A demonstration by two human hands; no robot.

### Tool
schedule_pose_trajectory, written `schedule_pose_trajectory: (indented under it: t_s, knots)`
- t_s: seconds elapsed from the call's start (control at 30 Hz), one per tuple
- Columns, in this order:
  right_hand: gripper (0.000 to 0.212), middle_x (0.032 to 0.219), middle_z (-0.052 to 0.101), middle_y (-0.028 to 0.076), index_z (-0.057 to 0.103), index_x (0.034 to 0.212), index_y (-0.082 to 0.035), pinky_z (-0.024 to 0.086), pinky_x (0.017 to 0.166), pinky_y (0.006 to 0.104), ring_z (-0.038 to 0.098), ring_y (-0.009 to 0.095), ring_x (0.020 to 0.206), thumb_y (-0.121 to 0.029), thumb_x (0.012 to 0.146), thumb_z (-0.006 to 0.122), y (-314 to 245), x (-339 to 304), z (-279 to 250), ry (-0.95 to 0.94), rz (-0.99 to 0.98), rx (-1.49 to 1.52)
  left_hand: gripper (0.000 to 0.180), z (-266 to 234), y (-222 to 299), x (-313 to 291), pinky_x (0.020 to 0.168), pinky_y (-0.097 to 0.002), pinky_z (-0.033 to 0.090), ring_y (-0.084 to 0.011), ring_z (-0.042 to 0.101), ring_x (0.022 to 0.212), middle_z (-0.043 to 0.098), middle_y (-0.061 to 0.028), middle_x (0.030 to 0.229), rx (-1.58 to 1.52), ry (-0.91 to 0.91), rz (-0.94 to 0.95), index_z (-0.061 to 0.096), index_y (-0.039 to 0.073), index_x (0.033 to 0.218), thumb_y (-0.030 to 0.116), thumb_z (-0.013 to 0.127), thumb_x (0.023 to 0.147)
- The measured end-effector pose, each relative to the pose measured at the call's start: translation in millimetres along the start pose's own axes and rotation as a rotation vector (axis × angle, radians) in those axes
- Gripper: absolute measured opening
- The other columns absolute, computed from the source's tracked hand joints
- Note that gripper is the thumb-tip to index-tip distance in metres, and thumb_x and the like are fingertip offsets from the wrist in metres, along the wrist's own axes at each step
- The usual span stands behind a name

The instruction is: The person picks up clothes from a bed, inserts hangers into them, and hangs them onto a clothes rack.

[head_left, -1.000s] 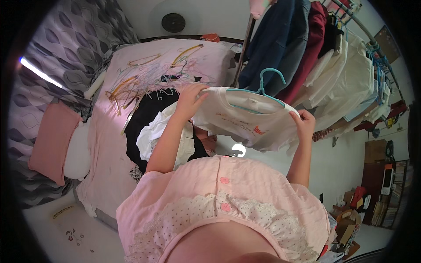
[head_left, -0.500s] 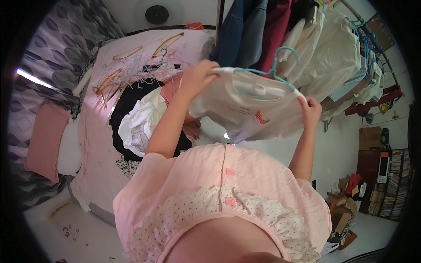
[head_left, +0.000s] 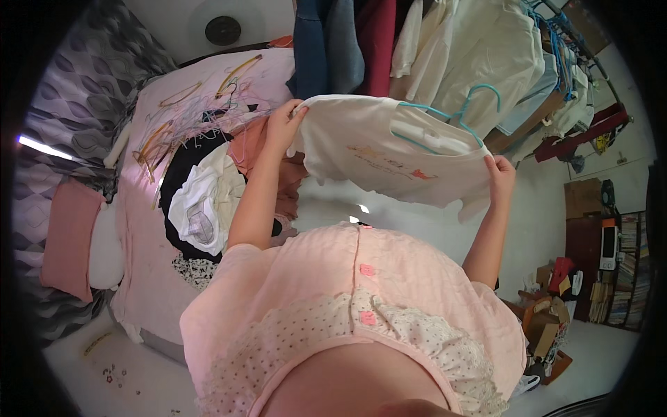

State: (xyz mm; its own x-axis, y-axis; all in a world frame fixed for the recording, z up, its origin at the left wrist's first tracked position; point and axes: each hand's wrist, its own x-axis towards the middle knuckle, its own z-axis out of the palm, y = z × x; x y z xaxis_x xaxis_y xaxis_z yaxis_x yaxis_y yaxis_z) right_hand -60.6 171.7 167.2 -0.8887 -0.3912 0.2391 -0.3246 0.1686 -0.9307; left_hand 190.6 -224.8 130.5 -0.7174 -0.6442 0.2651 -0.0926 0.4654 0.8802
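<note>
A white printed T-shirt [head_left: 389,149] is stretched out between my two hands, in front of my chest. Its left shoulder edge is pinched in my left hand [head_left: 286,125]. My right hand [head_left: 499,170] grips the shirt at the right shoulder, close to the end of a turquoise hanger [head_left: 462,115]. The hanger sits in the neck opening, its hook standing up above the collar. How far its left arm reaches inside the shirt is hidden by the cloth.
A bed [head_left: 142,243] on the left bears a clothes pile [head_left: 201,201] and several loose hangers [head_left: 187,118]. Garments [head_left: 479,62] hang from a rail ahead and to the right. Boxes [head_left: 545,326] and a bookshelf [head_left: 625,271] stand at the far right.
My left hand has moved left and slightly down, spreading the shirt wider. The hanger has shifted right with the shirt, and the whole view has turned a little.
</note>
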Motion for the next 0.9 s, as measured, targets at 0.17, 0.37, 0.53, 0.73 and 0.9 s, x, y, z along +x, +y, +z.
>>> schedule_pose_trajectory:
  t_s: [0.17,0.37,0.53,0.73,0.9]
  knots:
    - [0.022,0.057,0.045,-0.007,0.055,0.064,-0.004,0.027,0.047,0.018,0.036,0.002,0.051,-0.018,0.073,0.069,0,-1,5,-0.053,0.036,-0.058,0.033,26,38,7,0.081,-0.0353,0.042,-0.0273,0.055,0.09,0.059,-0.0111,0.098,0.236,0.055,0.496,0.057,0.004,0.097,0.023,0.064,0.071]
    - [0.026,0.055,0.045,-0.005,0.056,0.063,-0.002,0.027,0.044,0.02,0.037,0.004,0.05,-0.022,0.068,0.073,4,7,17,-0.122,0.043,-0.143,0.023,66,59,1,0.074,-0.0333,0.042,-0.0277,0.055,0.084,0.059,-0.0113,0.09,0.301,-0.4,0.465,0.058,0.005,0.093,0.021,0.058,0.076]
    - [0.028,0.061,0.052,-0.001,0.058,0.07,-0.001,0.035,0.051,0.023,0.043,0.009,0.054,-0.026,0.07,0.07,20,21,26,-0.118,0.072,-0.264,0.02,75,65,-7,0.066,-0.0288,0.042,-0.0217,0.056,0.072,0.058,-0.0119,0.083,0.156,-0.387,0.105,0.057,0.003,0.089,0.02,0.056,0.079]
    - [0.023,0.082,0.057,0.006,0.056,0.089,-0.001,0.039,0.074,0.0276,0.051,0.017,0.078,-0.02,0.077,0.062,55,29,58,0.152,-0.104,-0.059,0.02,74,48,-9,0.069,-0.0226,0.04,-0.0092,0.05,0.076,0.057,-0.0013,0.082,-0.09,-0.445,-0.072,0.057,0.0,0.093,0.014,0.058,0.08]
    - [0.013,0.079,0.055,-0.001,0.055,0.089,-0.002,0.039,0.067,0.0201,0.049,0.007,0.075,-0.014,0.083,0.056,56,-4,78,-0.249,0.209,0.233,0.031,100,65,-19,0.077,-0.0229,0.044,-0.0119,0.056,0.087,0.059,-0.0078,0.099,-0.802,-0.586,-0.557,0.05,-0.004,0.111,0.012,0.054,0.084]
